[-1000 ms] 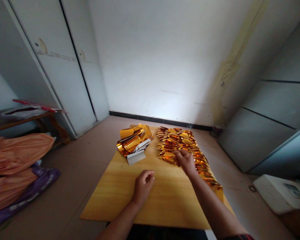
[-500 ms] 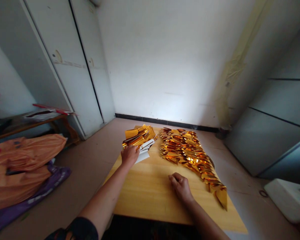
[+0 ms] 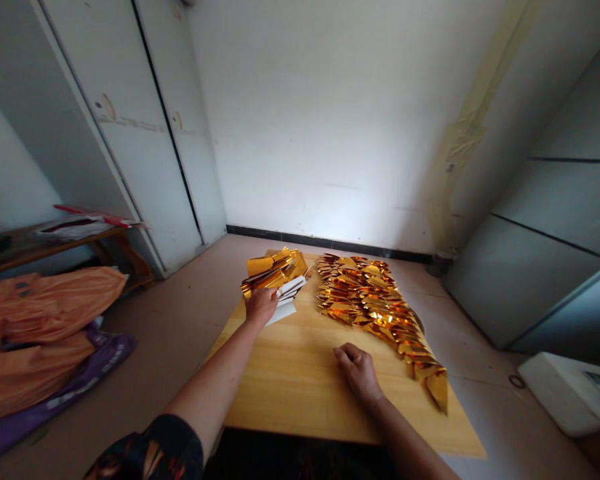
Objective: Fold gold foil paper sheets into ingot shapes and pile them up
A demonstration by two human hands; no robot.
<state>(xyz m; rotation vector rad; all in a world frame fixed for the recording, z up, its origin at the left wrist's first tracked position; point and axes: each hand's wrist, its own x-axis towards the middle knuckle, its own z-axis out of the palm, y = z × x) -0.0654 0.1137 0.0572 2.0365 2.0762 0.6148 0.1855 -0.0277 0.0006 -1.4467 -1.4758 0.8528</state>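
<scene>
My left hand (image 3: 261, 305) is at the near edge of a loose pile of gold foil paper (image 3: 280, 268), its fingers closed on a sheet there. The fingertips are partly hidden by the hand itself. White paper backs (image 3: 291, 288) show on the right side of this pile. My right hand (image 3: 356, 368) rests above the middle of the wooden table (image 3: 290, 400), fingers curled in, with nothing visible in them. Beyond it and to the right lie rows of folded gold foil pieces (image 3: 360, 293), overlapping down to the table's right edge.
An orange cloth or bag (image 3: 40, 333) and a purple bag (image 3: 95, 367) lie on the floor at left. Behind them is a wooden bench (image 3: 123, 250). A white box (image 3: 565, 393) stands at right. Cabinets (image 3: 130, 133) and a wall (image 3: 320, 133) enclose the space.
My right hand has drawn back from the folded gold pieces toward the table's middle. My left hand has reached forward to the loose foil pile and stayed there. The view has shifted slightly.
</scene>
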